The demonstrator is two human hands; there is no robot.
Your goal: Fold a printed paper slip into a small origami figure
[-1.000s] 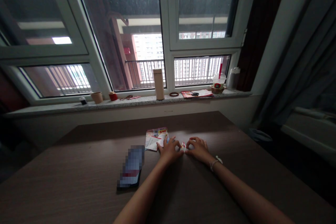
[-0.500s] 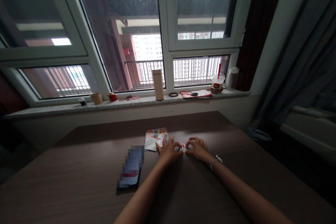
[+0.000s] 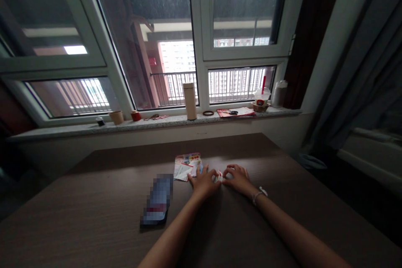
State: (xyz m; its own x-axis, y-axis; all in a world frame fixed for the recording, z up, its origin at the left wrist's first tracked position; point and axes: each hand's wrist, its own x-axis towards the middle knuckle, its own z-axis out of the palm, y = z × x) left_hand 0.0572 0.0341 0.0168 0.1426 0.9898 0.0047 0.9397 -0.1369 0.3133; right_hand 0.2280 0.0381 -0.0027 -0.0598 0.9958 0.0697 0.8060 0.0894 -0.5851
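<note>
Between my two hands is a small piece of folded paper [image 3: 219, 176], white with red marks, just above or on the brown table [image 3: 103, 201]. My left hand [image 3: 204, 182] pinches its left side with thumb and index finger, the other fingers spread toward a printed paper sheet. From the right, my right hand [image 3: 238, 179] pinches the other side, fingers curled; a light band circles that wrist. Beside my left hand lies the colourful printed sheet [image 3: 182, 171], partly covered by my fingers. The folds of the small piece are too small to make out.
A phone [image 3: 158, 201] with a blurred-out screen lies left of my left forearm. Along the windowsill stand a beige flask [image 3: 189, 101], a paper cup [image 3: 116, 117], a drink cup with a red straw [image 3: 261, 96], and scissors [image 3: 233, 112] on red papers.
My left hand has shifted slightly, its fingers turned a little around the folded paper. My right hand stays nearly in place. The whole view has moved very slightly.
</note>
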